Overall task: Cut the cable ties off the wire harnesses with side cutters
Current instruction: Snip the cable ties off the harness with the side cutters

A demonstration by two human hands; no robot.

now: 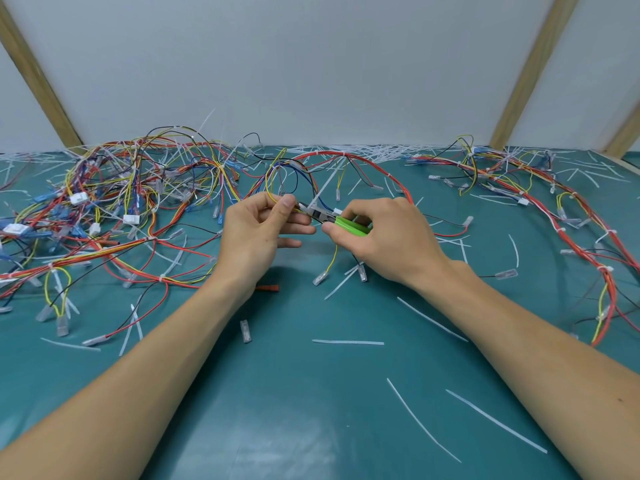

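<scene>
While the left hand (pixel 258 230) is pinching a yellow-and-red wire harness (pixel 346 157) above the teal mat (pixel 311 393), the right hand (pixel 384 233) is gripping green-handled side cutters (pixel 332 219), their tips meeting a white plastic cable tie (pixel 320 195) between both hands.

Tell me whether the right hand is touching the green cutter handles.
Touching: the head view shows the right hand wrapped around the green cutter handles.
</scene>
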